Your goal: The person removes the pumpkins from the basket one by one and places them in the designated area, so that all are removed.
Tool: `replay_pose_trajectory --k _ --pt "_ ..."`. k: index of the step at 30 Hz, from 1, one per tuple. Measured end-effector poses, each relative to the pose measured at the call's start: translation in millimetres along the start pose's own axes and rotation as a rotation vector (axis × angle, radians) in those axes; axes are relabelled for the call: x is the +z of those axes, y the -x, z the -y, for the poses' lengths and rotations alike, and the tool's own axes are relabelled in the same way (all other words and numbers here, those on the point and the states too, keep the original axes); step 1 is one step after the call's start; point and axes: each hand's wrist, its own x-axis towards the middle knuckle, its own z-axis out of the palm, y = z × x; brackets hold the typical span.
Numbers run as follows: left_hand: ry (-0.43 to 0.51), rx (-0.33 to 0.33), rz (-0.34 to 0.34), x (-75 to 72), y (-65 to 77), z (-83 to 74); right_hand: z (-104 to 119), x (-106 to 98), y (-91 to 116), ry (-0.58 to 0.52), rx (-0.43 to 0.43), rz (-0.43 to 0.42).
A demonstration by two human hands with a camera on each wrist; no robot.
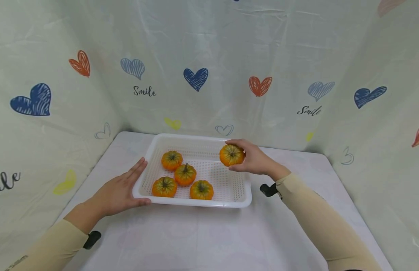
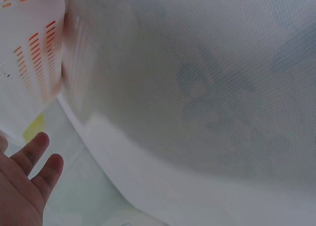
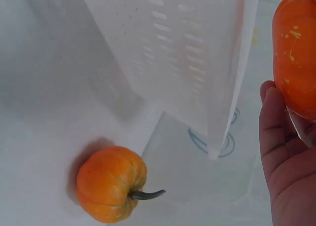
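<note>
A white plastic basket (image 1: pixel 216 203) with slotted walls stands on the table, and several small orange pumpkins (image 1: pixel 185 174) lie in its left and middle part. My left hand (image 1: pixel 116 194) rests against the basket's left side with straight fingers, its thumb at the front left corner. Over the basket's right end, my right hand (image 1: pixel 258 160) grips a pumpkin (image 1: pixel 231 155) between thumb and fingers. The right wrist view shows this held pumpkin's smooth orange side. Another pumpkin (image 3: pixel 111 184) with a curved stem sits on the table outside the basket; I cannot see it in the head view.
The table (image 1: pixel 182 241) has a white cover and extends in front of the basket and to both sides. A pale curtain (image 1: pixel 226 49) printed with hearts and "Smile" hangs behind the table and along both sides.
</note>
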Motion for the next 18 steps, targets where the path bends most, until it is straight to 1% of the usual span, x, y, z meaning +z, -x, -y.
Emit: replay_pose_trajectory --k 2,9,14,18 --pt "0.004 0.0 0.001 -0.3 -0.2 0.0 -1.4 -5.2 3.4 -0.016 0.013 -0.017" --pt "0.003 -0.003 0.009 0.8 -0.8 1.3 -7.7 -26.4 16.3 -0.091 0.105 -0.103" --pt "0.001 -0.001 0.007 2.2 -0.7 3.0 -15.4 -38.0 25.6 -0.085 0.126 -0.137" --pt "0.005 0.0 0.003 2.4 -0.1 3.1 -23.5 -43.8 31.9 -0.072 0.166 -0.159"
